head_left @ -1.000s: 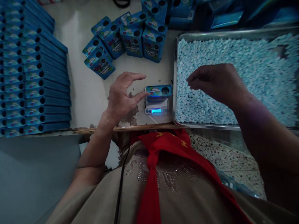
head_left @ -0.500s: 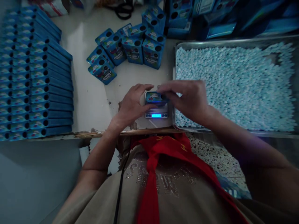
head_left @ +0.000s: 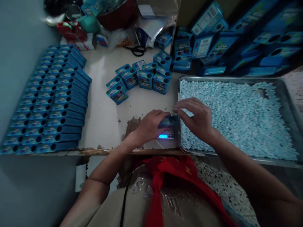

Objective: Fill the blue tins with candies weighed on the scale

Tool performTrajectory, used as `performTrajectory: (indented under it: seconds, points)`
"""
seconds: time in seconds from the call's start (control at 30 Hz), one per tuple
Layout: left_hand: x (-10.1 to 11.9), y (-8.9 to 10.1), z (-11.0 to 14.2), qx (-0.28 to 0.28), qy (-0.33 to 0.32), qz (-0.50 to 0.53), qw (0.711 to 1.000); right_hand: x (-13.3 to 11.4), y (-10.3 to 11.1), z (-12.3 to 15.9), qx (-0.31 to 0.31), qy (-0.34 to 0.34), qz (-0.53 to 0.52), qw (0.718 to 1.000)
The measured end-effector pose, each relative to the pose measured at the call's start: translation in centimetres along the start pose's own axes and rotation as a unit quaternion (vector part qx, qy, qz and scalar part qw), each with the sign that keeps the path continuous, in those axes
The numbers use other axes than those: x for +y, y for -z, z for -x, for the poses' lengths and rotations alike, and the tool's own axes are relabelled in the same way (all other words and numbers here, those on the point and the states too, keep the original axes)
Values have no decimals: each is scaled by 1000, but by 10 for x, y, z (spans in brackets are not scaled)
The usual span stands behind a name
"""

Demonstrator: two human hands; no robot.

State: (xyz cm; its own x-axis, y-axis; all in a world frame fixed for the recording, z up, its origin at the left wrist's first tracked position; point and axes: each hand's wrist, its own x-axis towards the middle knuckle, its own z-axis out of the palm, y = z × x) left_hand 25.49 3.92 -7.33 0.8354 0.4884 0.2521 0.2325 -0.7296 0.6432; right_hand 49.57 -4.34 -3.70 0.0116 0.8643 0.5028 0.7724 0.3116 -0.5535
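A small blue candy box (head_left: 168, 120) lies on a small digital scale (head_left: 171, 136) with a lit blue display, close to the table's front edge. My left hand (head_left: 150, 126) is around the box from the left, thumb in front and fingers behind. At the box's far right corner, the fingertips of my right hand (head_left: 196, 116) are pinched together; what they hold, if anything, is too small to make out. Right of the scale, a metal tray (head_left: 291, 101) holds a thick layer of pale blue candies (head_left: 236, 119), and my right hand is over its left edge.
Long rows of blue boxes (head_left: 68, 118) are stacked at the left. Several blue boxes (head_left: 145, 78) stand behind the scale, and more boxes (head_left: 182, 50) are piled at the back right. Black scissors (head_left: 138, 50) and a red bowl (head_left: 120, 15) lie farther back.
The camera has tilted up, so the scene sits lower and more of the back shows. My left fingers have closed in on the box; my right hand stays at its right end.
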Motion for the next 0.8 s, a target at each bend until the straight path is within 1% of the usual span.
performTrajectory:
  seconds: [0.07,0.1,0.17,0.2,0.23,0.27,0.33,0.37,0.43,0.5,0.57,0.6,0.67,0.73,0.8]
  points:
    - [6,1,-3,-18,-6,-37,999,22,-9,-27,2,-30,28,999]
    - [9,5,-3,-18,0,-51,999,33,-16,-41,-3,-39,44,998]
    - [9,24,2,14,22,-71,997,53,-34,-68,-33,-54,90,994]
    - [7,39,8,43,37,-81,995,59,-44,-78,-52,-61,115,990]
    - [2,58,14,83,53,-95,991,63,-53,-87,-69,-67,136,986]
    - [-5,80,20,125,71,-114,983,66,-61,-92,-83,-68,150,983]
    - [-27,133,32,198,109,-164,960,67,-70,-95,-90,-57,158,982]
    - [-43,162,34,221,130,-192,947,67,-72,-94,-88,-47,157,983]
    - [-84,221,25,238,179,-246,922,67,-73,-90,-89,-27,161,983]
    - [-134,276,0,240,253,-283,894,66,-72,-85,-92,-15,159,983]
    - [-186,320,-34,239,306,-283,877,63,-70,-83,-95,-18,154,983]
    - [-210,337,-49,220,350,-268,870,62,-69,-82,-98,-23,152,983]
    - [-251,360,-69,192,384,-245,869,60,-67,-82,-110,-37,146,982]
    - [-281,373,-71,154,409,-212,874,60,-66,-81,-123,-52,140,981]
    - [-304,377,-57,110,433,-176,877,61,-64,-81,-126,-62,127,982]
